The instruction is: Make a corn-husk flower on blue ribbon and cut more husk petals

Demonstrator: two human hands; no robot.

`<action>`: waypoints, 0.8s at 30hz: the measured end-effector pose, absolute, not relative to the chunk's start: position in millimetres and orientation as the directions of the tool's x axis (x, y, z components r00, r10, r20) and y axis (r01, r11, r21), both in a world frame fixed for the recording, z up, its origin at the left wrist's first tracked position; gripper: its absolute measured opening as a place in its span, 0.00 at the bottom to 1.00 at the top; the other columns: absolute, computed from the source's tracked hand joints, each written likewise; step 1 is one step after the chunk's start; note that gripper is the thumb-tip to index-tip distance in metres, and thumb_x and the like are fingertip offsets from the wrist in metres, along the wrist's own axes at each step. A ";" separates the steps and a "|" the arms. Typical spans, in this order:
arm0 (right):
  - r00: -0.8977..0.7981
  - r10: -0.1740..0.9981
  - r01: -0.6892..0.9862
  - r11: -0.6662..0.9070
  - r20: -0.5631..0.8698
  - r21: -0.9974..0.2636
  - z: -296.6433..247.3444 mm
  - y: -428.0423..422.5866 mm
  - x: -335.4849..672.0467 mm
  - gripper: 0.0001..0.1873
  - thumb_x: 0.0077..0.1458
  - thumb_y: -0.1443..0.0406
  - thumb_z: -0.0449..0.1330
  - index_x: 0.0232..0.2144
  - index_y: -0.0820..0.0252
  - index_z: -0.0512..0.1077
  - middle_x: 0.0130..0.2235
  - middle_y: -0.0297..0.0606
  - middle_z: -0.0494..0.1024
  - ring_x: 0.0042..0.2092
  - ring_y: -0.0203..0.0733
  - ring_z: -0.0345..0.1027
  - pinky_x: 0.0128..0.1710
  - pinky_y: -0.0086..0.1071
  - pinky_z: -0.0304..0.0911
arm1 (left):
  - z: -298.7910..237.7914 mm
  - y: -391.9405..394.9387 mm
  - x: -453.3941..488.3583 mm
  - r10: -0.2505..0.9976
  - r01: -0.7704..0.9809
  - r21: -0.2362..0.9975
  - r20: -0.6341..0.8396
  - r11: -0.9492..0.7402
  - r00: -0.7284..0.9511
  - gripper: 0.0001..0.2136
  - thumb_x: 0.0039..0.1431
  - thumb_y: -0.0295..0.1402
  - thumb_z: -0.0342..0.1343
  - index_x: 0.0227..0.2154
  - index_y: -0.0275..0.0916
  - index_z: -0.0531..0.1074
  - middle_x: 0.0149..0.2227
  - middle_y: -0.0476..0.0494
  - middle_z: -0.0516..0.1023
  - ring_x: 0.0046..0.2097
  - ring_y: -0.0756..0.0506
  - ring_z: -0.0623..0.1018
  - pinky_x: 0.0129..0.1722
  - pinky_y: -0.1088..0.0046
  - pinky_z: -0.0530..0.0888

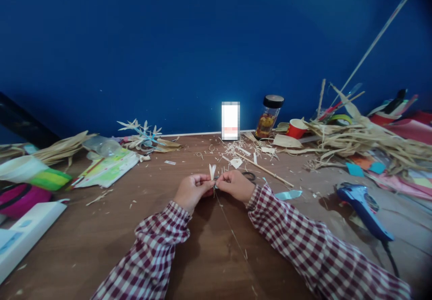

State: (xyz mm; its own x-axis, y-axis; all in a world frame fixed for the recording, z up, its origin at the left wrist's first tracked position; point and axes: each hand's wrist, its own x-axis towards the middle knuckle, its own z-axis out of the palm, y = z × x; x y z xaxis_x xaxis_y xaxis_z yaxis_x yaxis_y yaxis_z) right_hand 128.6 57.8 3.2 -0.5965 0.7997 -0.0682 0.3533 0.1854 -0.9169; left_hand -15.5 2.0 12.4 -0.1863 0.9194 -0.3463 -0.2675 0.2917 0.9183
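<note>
Between thumb and fingers, my left hand [193,188] pinches a small pale bundle of dried husk strips [212,171], its fringed end pointing up. My right hand [235,185] is closed in a pinch right beside it, close to the bundle's lower end. A thin thread [232,232] runs from the pinched spot down toward the table's front. Whether my right fingertips grip the thread is too small to be sure. Dark scissors handles [249,176] show partly behind my right hand.
Husk scraps [236,161] and a thin stick [266,169] lie beyond my hands. On the right are a blue glue gun [362,208], dried husks [364,142] and a red cup [296,129]. A jar [269,116] stands near the wall; a white box [37,228] sits left.
</note>
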 end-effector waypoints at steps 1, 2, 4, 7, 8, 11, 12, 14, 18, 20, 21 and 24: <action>-0.603 0.794 0.343 0.174 -0.074 -0.923 3.9 57.4 128.7 0.10 0.44 0.62 0.55 0.20 0.64 0.68 0.17 0.28 0.62 0.20 0.29 0.51 0.18 0.23 0.45 | 12.5 1.7 -15.7 0.921 -0.270 0.917 -0.346 0.292 -0.180 0.10 0.36 0.25 0.65 0.25 0.31 0.72 0.22 0.48 0.74 0.24 0.53 0.73 0.27 0.76 0.73; -0.609 0.789 0.329 0.161 -0.078 -0.930 4.5 57.1 128.7 0.10 0.44 0.62 0.55 0.19 0.64 0.68 0.16 0.27 0.61 0.20 0.29 0.50 0.18 0.23 0.45 | 12.7 1.2 -16.0 0.922 -0.276 0.916 -0.346 0.291 -0.175 0.10 0.36 0.25 0.65 0.25 0.31 0.72 0.23 0.48 0.74 0.24 0.53 0.73 0.26 0.77 0.73; -0.617 0.783 0.303 0.138 -0.084 -0.943 5.1 56.5 128.1 0.11 0.44 0.61 0.55 0.18 0.63 0.67 0.16 0.27 0.59 0.19 0.28 0.49 0.18 0.24 0.44 | 13.1 0.3 -16.4 0.925 -0.291 0.913 -0.343 0.287 -0.162 0.10 0.36 0.25 0.65 0.25 0.31 0.72 0.23 0.48 0.75 0.24 0.53 0.73 0.26 0.77 0.73; -0.606 0.792 0.286 0.131 -0.073 -0.949 4.8 56.1 126.4 0.12 0.46 0.61 0.53 0.17 0.62 0.65 0.15 0.26 0.58 0.19 0.29 0.49 0.18 0.24 0.45 | 13.1 -0.2 -16.8 0.942 -0.308 0.913 -0.315 0.268 -0.114 0.10 0.37 0.25 0.64 0.27 0.31 0.73 0.26 0.45 0.76 0.26 0.53 0.73 0.27 0.78 0.72; -0.600 0.797 0.290 0.137 -0.068 -0.947 4.6 56.1 125.8 0.12 0.47 0.61 0.53 0.17 0.62 0.64 0.15 0.26 0.58 0.18 0.29 0.48 0.18 0.24 0.44 | 12.8 0.0 -16.7 0.948 -0.312 0.913 -0.305 0.262 -0.095 0.11 0.38 0.26 0.64 0.29 0.31 0.74 0.28 0.44 0.77 0.27 0.53 0.73 0.27 0.78 0.72; -0.591 0.806 0.304 0.166 -0.048 -0.938 4.7 56.5 124.8 0.13 0.48 0.61 0.51 0.15 0.61 0.62 0.14 0.26 0.58 0.18 0.29 0.48 0.17 0.24 0.43 | 12.0 1.1 -16.5 0.958 -0.324 0.913 -0.281 0.248 -0.060 0.13 0.39 0.27 0.64 0.32 0.31 0.75 0.29 0.43 0.78 0.27 0.53 0.73 0.27 0.80 0.71; -0.591 0.805 0.307 0.178 -0.040 -0.935 5.0 56.7 124.8 0.14 0.48 0.62 0.51 0.15 0.61 0.61 0.14 0.26 0.58 0.18 0.28 0.48 0.17 0.24 0.43 | 11.9 1.5 -16.5 0.959 -0.327 0.913 -0.278 0.245 -0.056 0.13 0.39 0.27 0.64 0.32 0.31 0.75 0.29 0.43 0.78 0.26 0.53 0.73 0.27 0.80 0.71; -0.596 0.803 0.307 0.204 -0.021 -0.930 6.1 56.7 125.3 0.14 0.47 0.62 0.52 0.14 0.61 0.61 0.14 0.27 0.58 0.18 0.29 0.49 0.17 0.24 0.44 | 12.1 1.9 -16.6 0.961 -0.329 0.914 -0.270 0.239 -0.052 0.13 0.39 0.27 0.64 0.33 0.32 0.75 0.28 0.43 0.78 0.26 0.54 0.73 0.26 0.80 0.71; -0.611 0.791 0.312 0.251 0.008 -0.916 7.0 56.0 126.7 0.11 0.46 0.62 0.53 0.17 0.63 0.65 0.15 0.27 0.59 0.19 0.28 0.49 0.18 0.24 0.44 | 10.2 1.8 -17.3 0.966 -0.292 0.930 -0.252 0.225 -0.058 0.13 0.40 0.27 0.64 0.33 0.31 0.75 0.28 0.43 0.78 0.26 0.53 0.73 0.25 0.80 0.70; -0.619 0.785 0.319 0.270 0.016 -0.908 5.3 56.1 126.6 0.11 0.45 0.62 0.55 0.17 0.63 0.66 0.15 0.27 0.60 0.20 0.29 0.50 0.18 0.24 0.44 | 7.7 1.7 -17.3 0.963 -0.265 0.937 -0.255 0.226 -0.083 0.13 0.40 0.27 0.64 0.32 0.31 0.75 0.28 0.43 0.77 0.25 0.53 0.73 0.24 0.80 0.70; -0.621 0.784 0.322 0.278 0.020 -0.905 3.8 56.4 126.3 0.11 0.44 0.62 0.55 0.17 0.64 0.67 0.16 0.27 0.60 0.20 0.29 0.50 0.18 0.24 0.44 | 6.7 1.6 -17.3 0.960 -0.258 0.938 -0.261 0.229 -0.098 0.12 0.40 0.27 0.64 0.32 0.32 0.75 0.28 0.44 0.77 0.25 0.53 0.72 0.25 0.80 0.71; -0.624 0.781 0.322 0.294 0.032 -0.900 -1.9 58.8 124.9 0.11 0.45 0.63 0.54 0.17 0.64 0.68 0.16 0.27 0.60 0.21 0.29 0.51 0.19 0.23 0.46 | 6.8 -0.1 -17.3 0.948 -0.258 0.932 -0.293 0.255 -0.121 0.11 0.41 0.26 0.63 0.32 0.33 0.75 0.28 0.45 0.77 0.26 0.53 0.73 0.27 0.78 0.72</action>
